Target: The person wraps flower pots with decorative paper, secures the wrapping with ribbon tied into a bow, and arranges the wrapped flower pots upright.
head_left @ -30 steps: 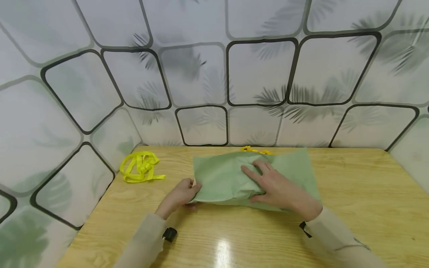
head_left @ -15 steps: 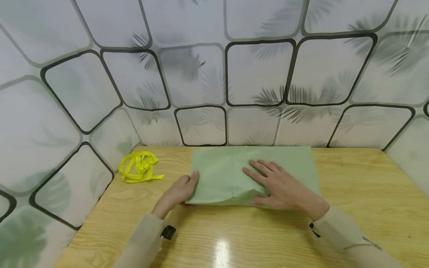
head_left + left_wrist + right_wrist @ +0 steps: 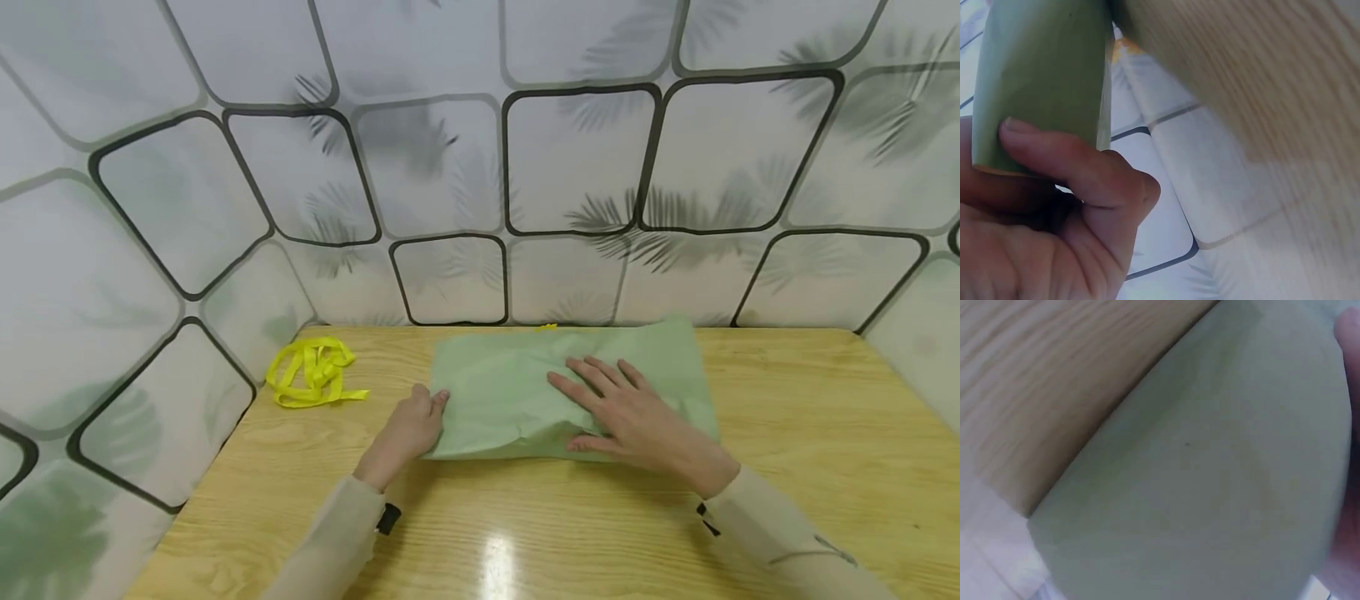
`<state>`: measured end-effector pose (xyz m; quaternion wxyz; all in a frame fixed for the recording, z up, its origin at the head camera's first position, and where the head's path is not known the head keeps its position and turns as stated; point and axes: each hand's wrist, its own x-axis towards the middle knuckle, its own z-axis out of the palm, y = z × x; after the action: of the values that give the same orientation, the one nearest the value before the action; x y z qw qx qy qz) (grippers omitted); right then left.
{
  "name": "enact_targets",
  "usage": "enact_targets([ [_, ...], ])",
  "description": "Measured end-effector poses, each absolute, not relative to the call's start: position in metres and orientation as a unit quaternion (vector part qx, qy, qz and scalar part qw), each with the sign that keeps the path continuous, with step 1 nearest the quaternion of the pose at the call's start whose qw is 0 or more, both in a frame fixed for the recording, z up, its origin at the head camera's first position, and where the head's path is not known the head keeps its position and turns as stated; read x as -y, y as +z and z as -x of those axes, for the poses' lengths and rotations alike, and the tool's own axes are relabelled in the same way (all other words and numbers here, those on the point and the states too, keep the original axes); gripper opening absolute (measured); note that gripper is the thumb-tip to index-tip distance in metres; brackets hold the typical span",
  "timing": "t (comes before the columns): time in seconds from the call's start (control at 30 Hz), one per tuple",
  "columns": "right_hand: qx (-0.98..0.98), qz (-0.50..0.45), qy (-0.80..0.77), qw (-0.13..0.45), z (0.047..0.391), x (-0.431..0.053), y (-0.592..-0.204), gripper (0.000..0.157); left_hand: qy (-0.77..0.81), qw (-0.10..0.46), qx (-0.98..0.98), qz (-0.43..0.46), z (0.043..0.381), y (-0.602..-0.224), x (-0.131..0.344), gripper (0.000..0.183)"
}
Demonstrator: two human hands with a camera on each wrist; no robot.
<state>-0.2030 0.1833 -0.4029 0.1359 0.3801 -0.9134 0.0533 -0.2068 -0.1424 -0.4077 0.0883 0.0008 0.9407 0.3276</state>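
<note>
A pale green sheet of wrapping paper (image 3: 491, 387) lies folded across the middle of the table in the head view. My left hand (image 3: 405, 427) pinches its near left edge, the thumb on top. The left wrist view shows that thumb pressed on the green paper (image 3: 1047, 75) and the other fingers underneath. Spread fingers of my right hand (image 3: 637, 421) rest flat on the sheet, right of its centre. In the right wrist view the paper (image 3: 1197, 481) fills most of the picture. A bit of yellow flower (image 3: 548, 326) peeks out behind the far edge; whatever else the paper covers is hidden.
A loose tangle of yellow ribbon (image 3: 315, 372) lies at the back left of the wooden table (image 3: 570, 533). Patterned fabric walls (image 3: 577, 158) rise directly behind the table and along its left side.
The paper's far edge has spread backward, covering most of the yellow flowers that showed a second ago. Its far right corner has lifted slightly. Both hands stay on the sheet, shifting a little.
</note>
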Motion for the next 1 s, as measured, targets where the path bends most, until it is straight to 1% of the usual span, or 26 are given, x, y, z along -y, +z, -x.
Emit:
enact_targets([
  [0.07, 0.917, -0.374, 0.066, 0.125, 0.201, -0.181, -0.399, 0.092, 0.337, 0.085, -0.938, -0.001, 0.206, -0.407, 0.143, 0.051],
  [0.13, 0.916, -0.372, 0.084, 0.124, 0.199, -0.174, -0.393, 0.089, 0.346, 0.085, -0.934, -0.003, 0.205, -0.406, 0.143, 0.052],
  [0.2, 0.912, -0.377, 0.098, 0.129, 0.198, -0.164, -0.388, 0.083, 0.351, 0.084, -0.933, -0.004, 0.205, -0.405, 0.143, 0.052],
  [0.27, 0.908, -0.384, 0.105, 0.131, 0.199, -0.152, -0.385, 0.074, 0.352, 0.081, -0.932, -0.006, 0.204, -0.403, 0.143, 0.051],
  [0.37, 0.906, -0.391, 0.102, 0.123, 0.203, -0.142, -0.388, 0.061, 0.344, 0.075, -0.936, -0.007, 0.203, -0.404, 0.144, 0.050],
  [0.5, 0.910, -0.387, 0.104, 0.107, 0.209, -0.142, -0.401, 0.054, 0.328, 0.073, -0.942, -0.015, 0.203, -0.409, 0.146, 0.045],
  [0.67, 0.905, -0.389, 0.117, 0.126, 0.211, -0.144, -0.408, 0.051, 0.332, 0.059, -0.941, -0.024, 0.205, -0.413, 0.146, 0.034],
  [0.8, 0.903, -0.390, 0.119, 0.136, 0.209, -0.142, -0.408, 0.048, 0.343, 0.044, -0.938, -0.027, 0.206, -0.413, 0.148, 0.030],
  [0.9, 0.905, -0.384, 0.120, 0.137, 0.207, -0.142, -0.407, 0.047, 0.381, 0.046, -0.923, -0.017, 0.206, -0.411, 0.150, 0.033],
  [1.0, 0.907, -0.378, 0.116, 0.143, 0.206, -0.141, -0.406, 0.049, 0.451, 0.066, -0.890, 0.014, 0.206, -0.405, 0.151, 0.048],
])
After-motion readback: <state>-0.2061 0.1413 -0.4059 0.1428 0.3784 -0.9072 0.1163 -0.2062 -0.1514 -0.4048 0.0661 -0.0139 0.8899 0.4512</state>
